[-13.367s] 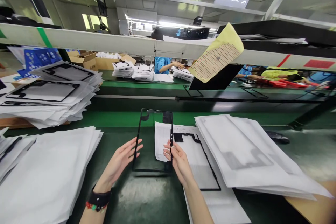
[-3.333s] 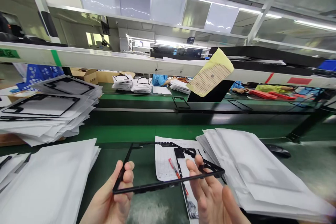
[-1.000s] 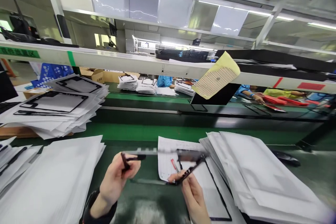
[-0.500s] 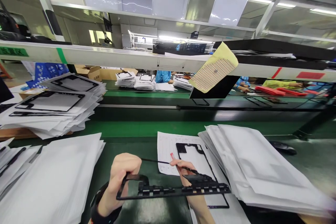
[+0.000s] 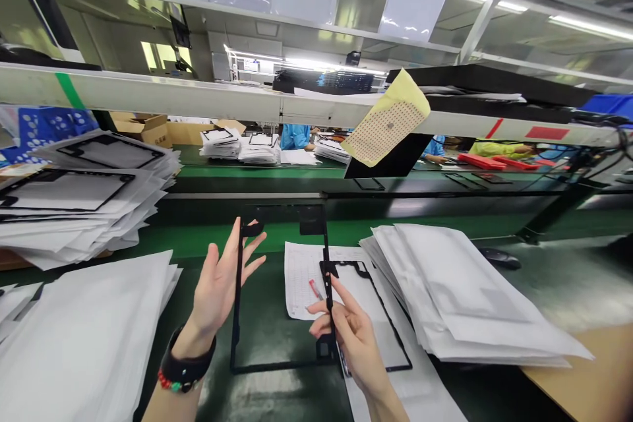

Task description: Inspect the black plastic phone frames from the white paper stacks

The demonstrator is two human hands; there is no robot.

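Note:
A thin black rectangular frame (image 5: 281,366) stands nearly upright before me, its face toward me. My right hand (image 5: 357,339) grips its right bar between thumb and fingers, index finger stretched along the bar. My left hand (image 5: 216,293) is open at the left bar, with fingers spread and partly behind it; whether it touches the bar I cannot tell. Beyond the right hand, a second black frame (image 5: 390,316) lies on a white sheet. A printed paper (image 5: 299,277) with a red-tipped pen (image 5: 314,289) on it shows through the held frame.
White foam sleeves are stacked at the right (image 5: 445,283) and the left (image 5: 93,330). Further left is a pile of sleeves with black frames (image 5: 119,201). A yellow sheet (image 5: 388,120) hangs from the shelf rail (image 5: 198,97). A mouse (image 5: 500,258) lies at right. Co-workers sit across the bench.
The held frame has turned from nearly edge-on to upright, facing me. My left hand has opened from its closed grip and spread its fingers. My right hand now grips the right bar.

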